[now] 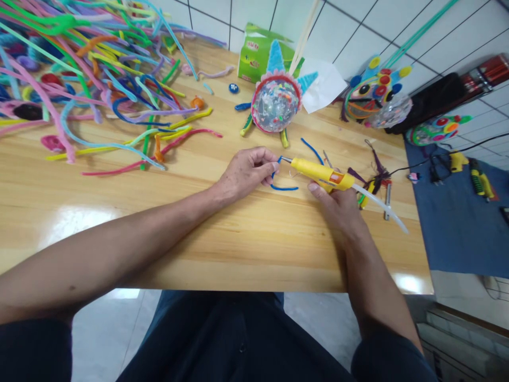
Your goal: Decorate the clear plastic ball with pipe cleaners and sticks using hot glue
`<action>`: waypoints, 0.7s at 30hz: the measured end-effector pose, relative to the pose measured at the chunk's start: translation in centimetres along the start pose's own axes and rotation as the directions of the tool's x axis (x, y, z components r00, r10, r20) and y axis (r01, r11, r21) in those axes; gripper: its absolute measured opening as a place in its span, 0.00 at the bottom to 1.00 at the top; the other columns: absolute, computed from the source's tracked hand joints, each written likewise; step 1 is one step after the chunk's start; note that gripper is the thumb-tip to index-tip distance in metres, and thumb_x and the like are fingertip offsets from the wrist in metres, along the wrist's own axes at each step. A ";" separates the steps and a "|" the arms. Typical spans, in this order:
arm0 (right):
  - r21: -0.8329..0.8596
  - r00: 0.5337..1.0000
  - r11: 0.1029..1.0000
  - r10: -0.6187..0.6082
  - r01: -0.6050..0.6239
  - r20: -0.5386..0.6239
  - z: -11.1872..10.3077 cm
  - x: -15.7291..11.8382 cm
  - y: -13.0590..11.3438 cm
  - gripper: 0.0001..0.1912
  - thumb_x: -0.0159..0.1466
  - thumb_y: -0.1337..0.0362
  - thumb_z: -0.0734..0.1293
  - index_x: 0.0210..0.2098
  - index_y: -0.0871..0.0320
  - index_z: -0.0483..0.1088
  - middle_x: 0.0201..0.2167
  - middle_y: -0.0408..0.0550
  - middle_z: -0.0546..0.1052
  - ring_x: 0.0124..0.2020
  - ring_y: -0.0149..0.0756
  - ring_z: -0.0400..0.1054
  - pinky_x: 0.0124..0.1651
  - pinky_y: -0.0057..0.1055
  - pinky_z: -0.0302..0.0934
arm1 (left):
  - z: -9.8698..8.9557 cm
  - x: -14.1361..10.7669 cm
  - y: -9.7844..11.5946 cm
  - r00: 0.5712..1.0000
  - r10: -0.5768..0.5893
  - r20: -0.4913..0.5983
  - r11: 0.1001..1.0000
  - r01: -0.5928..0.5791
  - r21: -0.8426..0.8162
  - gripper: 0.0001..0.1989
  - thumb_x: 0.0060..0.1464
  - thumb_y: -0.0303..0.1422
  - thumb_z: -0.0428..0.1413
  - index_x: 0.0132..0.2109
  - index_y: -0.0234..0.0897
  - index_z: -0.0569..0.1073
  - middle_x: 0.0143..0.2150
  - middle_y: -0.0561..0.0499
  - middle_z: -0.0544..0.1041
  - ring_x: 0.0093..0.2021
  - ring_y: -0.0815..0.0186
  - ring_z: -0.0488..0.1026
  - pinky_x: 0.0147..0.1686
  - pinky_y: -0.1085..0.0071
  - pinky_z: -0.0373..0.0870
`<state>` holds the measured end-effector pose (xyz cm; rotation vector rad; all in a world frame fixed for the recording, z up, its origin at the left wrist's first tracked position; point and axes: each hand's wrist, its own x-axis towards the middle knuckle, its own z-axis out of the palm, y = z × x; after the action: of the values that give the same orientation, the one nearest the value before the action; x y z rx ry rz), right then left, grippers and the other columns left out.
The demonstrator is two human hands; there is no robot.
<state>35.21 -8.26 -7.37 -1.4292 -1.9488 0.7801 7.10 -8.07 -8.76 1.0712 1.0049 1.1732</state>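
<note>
Pinched between the fingers of my left hand (252,171) is a bent blue pipe cleaner (285,188), its lower end curving out to the right above the wooden table. My right hand (338,207) is wrapped round the handle of a yellow glue gun (318,171), which has a clear glue stick (382,206) sticking out of its back. The gun's metal nozzle points left and is at the blue pipe cleaner by my left fingertips; whether they touch is too small to tell. Another blue piece (312,150) lies just behind the gun.
Many coloured pipe cleaners (119,95) cover the table's back left. A decorated ball with blue spikes (277,103) stands behind my hands, by a green box (258,53). Scissors-like tools and a cord lie right, near a blue mat (461,217) and decorated figures (376,95).
</note>
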 end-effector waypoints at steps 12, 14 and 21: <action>0.006 1.000 1.000 -0.002 0.002 -0.013 0.1 -0.1 -0.3 0.20 0.71 0.38 0.77 0.44 0.48 0.83 0.41 0.47 0.86 0.47 0.52 0.81 0.63 0.57 0.79 | 0.0 0.0 -0.2 1.000 0.006 -0.007 1.000 -0.006 0.000 0.04 0.63 0.25 0.66 0.40 0.35 0.79 0.27 0.55 0.81 0.25 0.71 0.78 0.30 0.77 0.77; 0.041 1.000 0.999 0.012 -0.011 -0.017 0.2 -0.2 -0.4 0.20 0.70 0.38 0.78 0.45 0.47 0.83 0.43 0.47 0.87 0.49 0.53 0.82 0.64 0.58 0.79 | 0.0 0.1 -0.3 1.000 0.008 -0.006 1.000 -0.008 -0.001 0.04 0.62 0.26 0.67 0.40 0.36 0.79 0.27 0.56 0.80 0.25 0.71 0.78 0.30 0.77 0.77; 0.227 0.996 0.974 0.027 -0.007 -0.086 0.1 0.7 -0.9 0.23 0.65 0.36 0.79 0.42 0.47 0.81 0.42 0.48 0.87 0.44 0.48 0.82 0.54 0.51 0.81 | -0.1 0.1 -0.2 1.000 0.015 0.012 1.000 -0.015 0.011 0.04 0.61 0.26 0.66 0.40 0.36 0.78 0.27 0.56 0.80 0.25 0.71 0.77 0.30 0.76 0.75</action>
<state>34.41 -7.78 -6.70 -1.3218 -1.7222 0.9004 7.07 -7.93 -9.01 1.0951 0.9971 1.1737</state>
